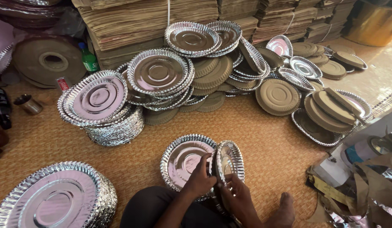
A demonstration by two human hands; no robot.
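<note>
**Silver Plates in Hand on Woven Mat**

Seated low on the woven floor mat [255, 143], knee [149, 207] and bare foot [284, 209] at frame bottom. Left hand [200, 179], fingers closed on the rim of a flat silver foil plate [183, 158]; right hand [238, 196], fingers clamped on an upright stack of silver plates [229, 161] just beside it. Heaped beyond: silver plate piles [99, 101], brown paper plates [278, 96], bundled paper sheets [132, 21].
</note>
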